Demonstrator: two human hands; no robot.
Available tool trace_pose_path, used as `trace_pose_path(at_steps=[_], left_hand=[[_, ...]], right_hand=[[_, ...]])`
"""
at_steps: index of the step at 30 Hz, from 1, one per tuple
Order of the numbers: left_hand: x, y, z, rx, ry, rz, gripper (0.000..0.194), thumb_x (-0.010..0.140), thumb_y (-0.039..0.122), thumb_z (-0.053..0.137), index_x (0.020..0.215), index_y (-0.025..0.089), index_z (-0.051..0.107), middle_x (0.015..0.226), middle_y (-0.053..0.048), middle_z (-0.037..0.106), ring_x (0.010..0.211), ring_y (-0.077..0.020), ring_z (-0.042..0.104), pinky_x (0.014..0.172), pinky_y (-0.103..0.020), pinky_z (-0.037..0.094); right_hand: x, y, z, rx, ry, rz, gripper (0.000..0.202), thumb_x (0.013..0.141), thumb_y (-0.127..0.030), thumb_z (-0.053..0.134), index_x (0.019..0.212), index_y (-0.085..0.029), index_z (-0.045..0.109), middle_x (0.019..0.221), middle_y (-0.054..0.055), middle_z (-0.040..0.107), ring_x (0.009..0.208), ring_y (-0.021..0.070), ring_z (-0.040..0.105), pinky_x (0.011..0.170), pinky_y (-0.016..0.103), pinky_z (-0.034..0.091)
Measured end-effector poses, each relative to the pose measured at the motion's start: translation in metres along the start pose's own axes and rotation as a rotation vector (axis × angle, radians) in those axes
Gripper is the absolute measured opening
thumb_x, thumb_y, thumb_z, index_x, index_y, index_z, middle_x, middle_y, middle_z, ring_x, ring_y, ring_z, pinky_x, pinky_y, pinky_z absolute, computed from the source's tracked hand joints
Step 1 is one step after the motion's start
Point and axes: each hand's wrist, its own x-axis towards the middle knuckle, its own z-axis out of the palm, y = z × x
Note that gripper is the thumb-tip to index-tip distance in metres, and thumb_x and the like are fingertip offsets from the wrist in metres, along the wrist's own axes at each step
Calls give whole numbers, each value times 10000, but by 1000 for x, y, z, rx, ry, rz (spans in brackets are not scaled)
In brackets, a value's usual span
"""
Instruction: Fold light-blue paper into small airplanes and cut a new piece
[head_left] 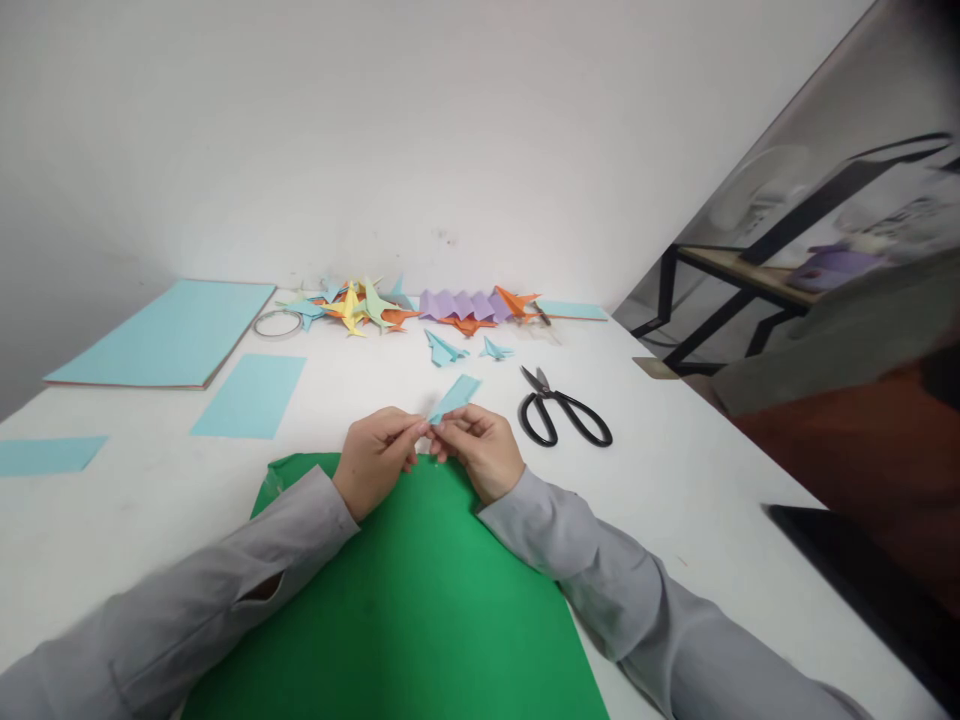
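Note:
A narrow folded strip of light blue paper (456,396) is pinched between both hands, its free end pointing up and to the right. My left hand (379,457) grips its lower end between thumb and forefinger. My right hand (484,450) holds the same strip just beside it, fingers closed; the tips of the two hands almost meet and hide the lower end. Both hands are above the far edge of a green sheet (405,600). Black-handled scissors (562,405) lie partly open to the right of my right hand.
Two small blue folded paper figures (446,348) lie ahead. Behind them, colourful folded paper birds (364,305) and purple pleated paper (459,304) line the wall. A blue paper stack (169,335) and a cut blue sheet (251,396) are at left. A black-framed shelf (742,270) stands right.

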Motion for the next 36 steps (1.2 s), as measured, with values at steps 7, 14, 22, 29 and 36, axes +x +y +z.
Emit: trace_pose_path(at_steps=[7, 14, 22, 29, 36], left_hand=[[0, 3, 0, -43, 7, 23, 149, 751, 249, 562, 739, 164, 684, 632, -9, 560, 435, -73, 484, 400, -199, 404], [1, 9, 2, -273, 105, -140, 115, 637, 247, 665, 690, 145, 668, 584, -5, 611, 473, -107, 543, 432, -224, 456], [0, 6, 1, -386, 132, -290, 192, 552, 216, 733, 680, 114, 631, 515, 5, 620, 446, -105, 556, 412, -212, 440], [1, 5, 0, -479, -15, -349, 222, 655, 297, 667, 766, 110, 624, 507, -19, 626, 469, -135, 580, 433, -233, 430], [3, -1, -3, -481, -98, -332, 265, 610, 258, 708, 823, 109, 652, 505, 16, 579, 426, -81, 502, 420, -210, 399]], right_hand=[[0, 2, -2, 0, 15, -9, 62, 615, -197, 697, 651, -152, 674, 549, -5, 650, 513, 113, 591, 507, 221, 482], [0, 0, -2, 27, 20, 57, 73, 571, -180, 723, 624, -143, 688, 578, 22, 668, 536, 146, 601, 555, 268, 502], [-1, -7, 1, 114, -71, 77, 154, 546, -220, 757, 628, -138, 654, 524, 7, 642, 482, 118, 590, 525, 231, 478], [-2, -8, -2, 108, -211, 136, 178, 554, -238, 763, 632, -114, 662, 523, 18, 634, 493, 121, 585, 525, 241, 471], [-2, -7, -4, 113, -236, 132, 227, 535, -271, 782, 675, -131, 671, 555, 13, 649, 485, 115, 579, 508, 237, 470]])
